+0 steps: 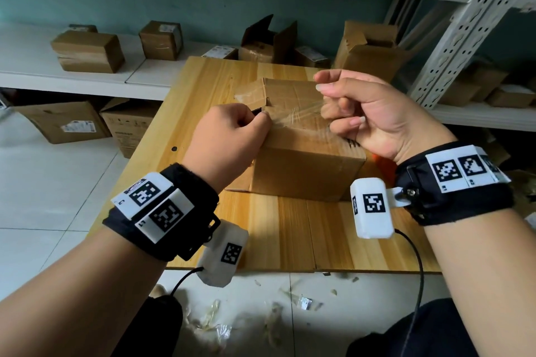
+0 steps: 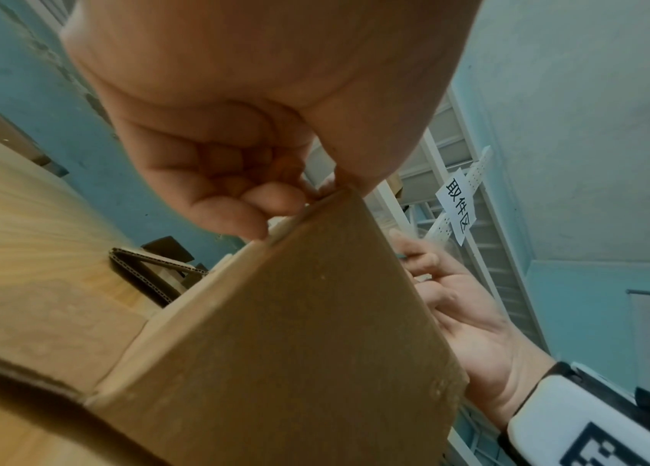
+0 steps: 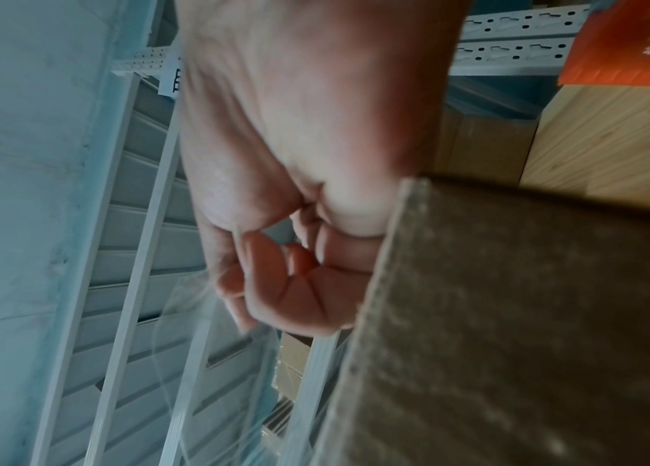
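Clear tape (image 1: 293, 114) taut over cardboard box (image 1: 304, 165), ends clamped in right hand (image 1: 374, 116) and left hand (image 1: 226, 136) fingers.

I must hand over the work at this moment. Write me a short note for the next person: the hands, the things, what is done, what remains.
Left hand: fingers curled, pinching the clear tape at the top of the cardboard box.
Right hand: pinching the strip's other end, raised above the box.
The box stands on the wooden table.
Done: one strip partly peeled.
Left: pull it fully off, then probably open the flaps.
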A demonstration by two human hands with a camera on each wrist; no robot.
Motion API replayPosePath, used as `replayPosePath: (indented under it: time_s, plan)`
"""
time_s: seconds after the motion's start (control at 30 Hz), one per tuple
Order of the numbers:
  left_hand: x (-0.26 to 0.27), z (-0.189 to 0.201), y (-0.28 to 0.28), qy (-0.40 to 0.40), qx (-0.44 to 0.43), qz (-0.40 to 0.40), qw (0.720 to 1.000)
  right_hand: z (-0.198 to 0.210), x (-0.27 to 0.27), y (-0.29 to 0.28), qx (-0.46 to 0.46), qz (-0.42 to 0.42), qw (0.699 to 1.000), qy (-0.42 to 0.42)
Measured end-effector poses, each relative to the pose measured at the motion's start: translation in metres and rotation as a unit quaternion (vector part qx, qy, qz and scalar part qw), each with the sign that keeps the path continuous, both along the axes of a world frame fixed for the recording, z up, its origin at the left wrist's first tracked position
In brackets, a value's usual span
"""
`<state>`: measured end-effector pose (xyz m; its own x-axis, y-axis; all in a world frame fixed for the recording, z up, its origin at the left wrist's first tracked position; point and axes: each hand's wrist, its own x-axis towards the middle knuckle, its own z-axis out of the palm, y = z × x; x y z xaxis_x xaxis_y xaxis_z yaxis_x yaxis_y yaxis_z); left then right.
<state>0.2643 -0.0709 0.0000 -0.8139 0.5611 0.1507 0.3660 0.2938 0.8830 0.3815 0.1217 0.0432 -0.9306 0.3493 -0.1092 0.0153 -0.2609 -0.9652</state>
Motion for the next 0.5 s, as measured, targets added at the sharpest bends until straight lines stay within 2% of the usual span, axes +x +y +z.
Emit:
replayPosePath:
  time_s: [0.27, 0.43, 0.5]
  plan:
    - [0.005, -0.005, -0.001, 0.008, -0.004, 0.003, 1.0, 0.001, -0.001, -0.002, 0.014, -0.004, 1.0, -0.011]
    - [0.004, -0.01, -0.002, -0.085, -0.016, 0.008, 0.996, 0.001, -0.003, -0.006, 0.029, -0.007, 0.999, -0.019]
    - [0.003, -0.009, -0.002, -0.09, -0.007, 0.006, 0.996, 0.001, -0.003, -0.006, 0.028, -0.009, 0.999, -0.02]
